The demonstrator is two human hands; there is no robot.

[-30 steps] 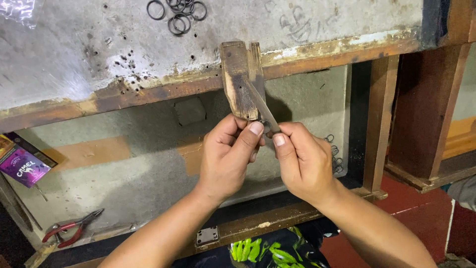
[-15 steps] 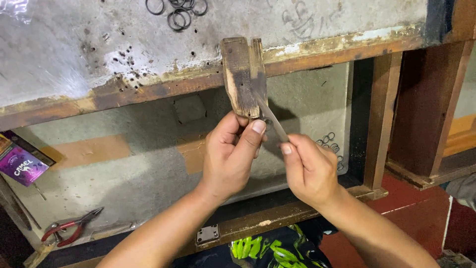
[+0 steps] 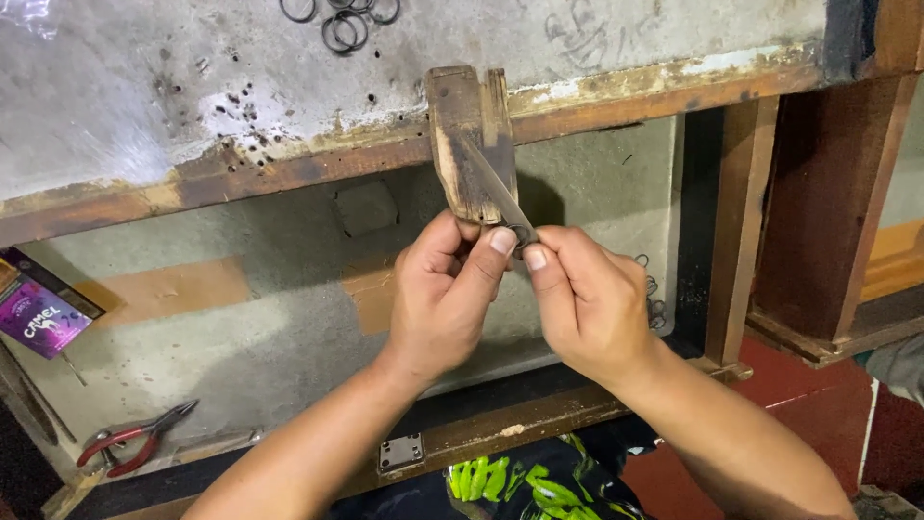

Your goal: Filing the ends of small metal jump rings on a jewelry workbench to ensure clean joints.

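Hands are meeting just under the wooden peg: the left hand [image 3: 445, 306] is closing thumb and forefinger from the left, and the right hand [image 3: 587, 300] is pinching from the right, both clamped together on the lower end of a thin metal file [image 3: 496, 193] and, it seems, a small ring [image 3: 521, 234] caught between the fingertips, though the ring is mostly hidden. The file is lying slantwise against the worn wooden block [image 3: 469, 140] that is sticking out from the edge of the bench [image 3: 289, 169], its tip pointing up and left.

To do this well, I judge that the block should be carrying the load while the fingers are keeping the small piece from rolling; short, even strokes along the slant would be serving better than force.

Counting outward: two hands, one file, one block. Lower left, one pair of red-handled pliers [image 3: 135, 443] is lying on the lower shelf, and one purple packet [image 3: 43, 323] is sitting just above it. Several tiny rings [image 3: 653, 289] are lying beside the right hand, too small to count. Farthest off, on the bench top, about five dark wire rings [image 3: 345, 19] are overlapping in a loose cluster.
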